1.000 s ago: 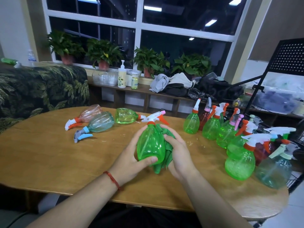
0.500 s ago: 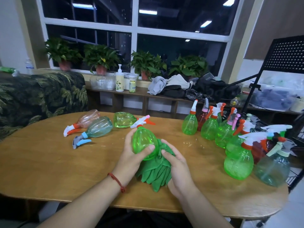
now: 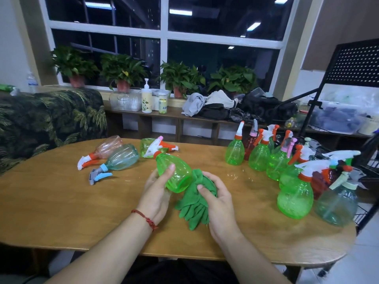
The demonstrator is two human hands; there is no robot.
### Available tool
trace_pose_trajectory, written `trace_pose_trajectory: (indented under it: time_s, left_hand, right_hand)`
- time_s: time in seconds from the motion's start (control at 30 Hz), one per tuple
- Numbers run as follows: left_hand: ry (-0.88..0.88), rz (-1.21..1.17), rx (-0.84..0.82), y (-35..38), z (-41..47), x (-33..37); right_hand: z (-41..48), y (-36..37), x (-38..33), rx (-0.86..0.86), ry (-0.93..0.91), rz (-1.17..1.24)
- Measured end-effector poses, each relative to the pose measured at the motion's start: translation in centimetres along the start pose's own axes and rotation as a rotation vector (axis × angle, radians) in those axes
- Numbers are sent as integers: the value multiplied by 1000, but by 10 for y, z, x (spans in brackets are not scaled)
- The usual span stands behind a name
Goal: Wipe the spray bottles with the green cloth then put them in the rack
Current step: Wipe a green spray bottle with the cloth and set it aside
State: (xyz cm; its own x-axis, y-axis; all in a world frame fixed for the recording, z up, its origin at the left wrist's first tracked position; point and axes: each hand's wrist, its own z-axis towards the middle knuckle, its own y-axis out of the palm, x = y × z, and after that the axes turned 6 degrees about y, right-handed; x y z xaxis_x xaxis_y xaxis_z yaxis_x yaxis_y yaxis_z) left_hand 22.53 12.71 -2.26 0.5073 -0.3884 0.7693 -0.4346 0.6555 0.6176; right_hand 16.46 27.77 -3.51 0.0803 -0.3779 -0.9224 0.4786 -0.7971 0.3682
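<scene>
The left hand grips a green spray bottle tilted above the table. Just right of that bottle, the right hand clutches the green cloth — bunched against the bottle's base.

A green spray bottle, head tilted away, has its base against the bunched green cloth. A pink bottle, a teal bottle and a third green bottle lie sideways at left; upright bottles cluster at right.

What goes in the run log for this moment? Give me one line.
step: wiping | left hand: grips green spray bottle, tilted | right hand: grips green cloth at bottle's base
</scene>
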Motion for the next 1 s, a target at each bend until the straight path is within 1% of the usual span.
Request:
trace_pose_trajectory:
  time_s: [0.07, 0.13, 0.17, 0.3, 0.37, 0.43, 0.5, 0.53, 0.6, 0.67, 0.7, 0.8, 0.83, 0.9, 1.0]
  left_hand:
    - [-28, 22, -37, 4, -3, -3]
    - [-64, 44, -55, 8, -5, -4]
    - [-83, 41, -68, 9, -5, -3]
    - [-142, -50, -91, 8, -6, 7]
    - [-167, -112, -91, 6, -6, 11]
    - [-179, -154, -93, 6, -8, 12]
    - [-154, -188, -103, 4, -7, 11]
    - [-130, -197, -107, 3, -6, 11]
    - [-77, -189, -102, 2, -4, 11]
    - [-68, -175, -99, 1, -4, 10]
    - [-75, -171, -102, 1, -5, 9]
    - [-74, -195, -132, 0, -6, 8]
    - [-72, -219, -134, 0, -5, 8]
    - [-47, -217, -116, 0, -3, 10]
    - [-2, -95, -84, 0, -4, 8]
  right_hand:
    - [2, 3, 4, 31, -102, -138]
    - [2, 2, 5, 71, -274, -328]
    - [1, 1, 6, 61, -370, -405]
    - [-3, 3, 11, -95, -765, -759]
    - [7, 1, 9, -125, -859, -853]
    - [18, -3, 3, -65, -868, -838]
    - [21, -5, 1, 30, -776, -745]
    - [19, -3, 3, 48, -728, -718]
    - [11, 1, 9, -4, -705, -729]
    - [6, 4, 8, -93, -761, -743]
    - [8, 5, 4, -94, -769, -721]
    - [20, 6, -8, 56, -668, -609]
    - [20, 7, -8, 83, -639, -601]
    - [13, 10, 0, 53, -635, -634]
    - [4, 9, 9, -56, -699, -652]
